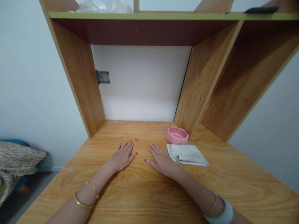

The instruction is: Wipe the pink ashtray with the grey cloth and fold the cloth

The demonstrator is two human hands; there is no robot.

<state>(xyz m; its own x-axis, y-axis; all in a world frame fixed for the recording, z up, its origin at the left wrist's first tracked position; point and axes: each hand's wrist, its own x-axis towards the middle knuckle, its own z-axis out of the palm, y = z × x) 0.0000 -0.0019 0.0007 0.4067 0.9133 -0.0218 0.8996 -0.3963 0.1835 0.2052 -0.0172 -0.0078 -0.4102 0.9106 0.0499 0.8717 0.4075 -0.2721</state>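
Palm down on the wooden desk (144,196), my left hand (122,157) lies flat with its thumb spread to the right and nothing under the fingers that I can see. My right hand (161,160) rests flat on the same surface, thumb pointing left, also holding nothing. Just right of it lies a folded pale grey cloth (189,155), its left edge close to the hand. Behind the cloth stands a pink angular ashtray (177,136), near the foot of the upright panel.
A wooden shelf unit (77,68) rises at the back of the desk. Its upper shelf edge (149,16) holds a clear plastic bag (105,6) and a dark object (261,10). An open socket box (103,77) shows in the back wall. A patterned fabric (21,157) lies at far left.
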